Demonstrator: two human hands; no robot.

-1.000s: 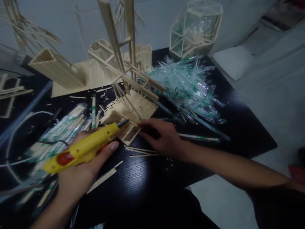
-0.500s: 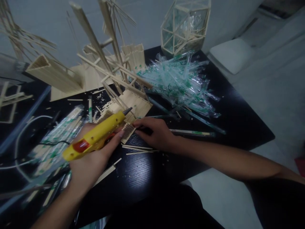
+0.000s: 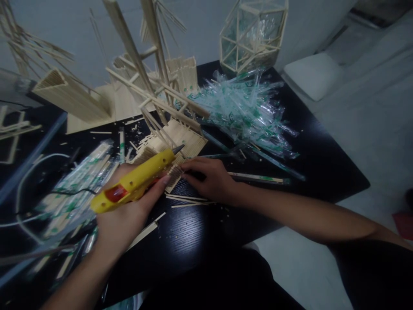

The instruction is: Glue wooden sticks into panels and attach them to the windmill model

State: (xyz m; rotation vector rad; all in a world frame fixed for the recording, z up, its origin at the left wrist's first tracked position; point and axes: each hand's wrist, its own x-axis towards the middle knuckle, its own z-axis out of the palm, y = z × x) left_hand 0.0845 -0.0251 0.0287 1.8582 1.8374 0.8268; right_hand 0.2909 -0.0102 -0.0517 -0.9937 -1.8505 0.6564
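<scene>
A yellow glue gun (image 3: 138, 178) is in my left hand (image 3: 125, 219), its dark nozzle pointing up and right over the wooden stick model. The left thumb lies against a small stepped piece made of sticks (image 3: 175, 177) at the model's near end. My right hand (image 3: 209, 176) has its thumb and index finger pinched at the right edge of that stepped piece. Behind the hands stands the model's flat stick base (image 3: 183, 140), with tall posts and slanted ladder-like rails (image 3: 174, 113) rising from it. Loose thin sticks (image 3: 187, 200) lie just below the stepped piece.
Crumpled clear wrappers (image 3: 241, 114) cover the back right of the black table (image 3: 309, 159). Wrapped chopsticks (image 3: 77, 185) and a pale cable lie at the left. A triangular stick tube (image 3: 74, 97) and a faceted stick frame (image 3: 253, 38) stand behind.
The glue gun has shifted slightly right and up, its nozzle now farther over the base. My right hand has barely moved, and the view has shifted a little.
</scene>
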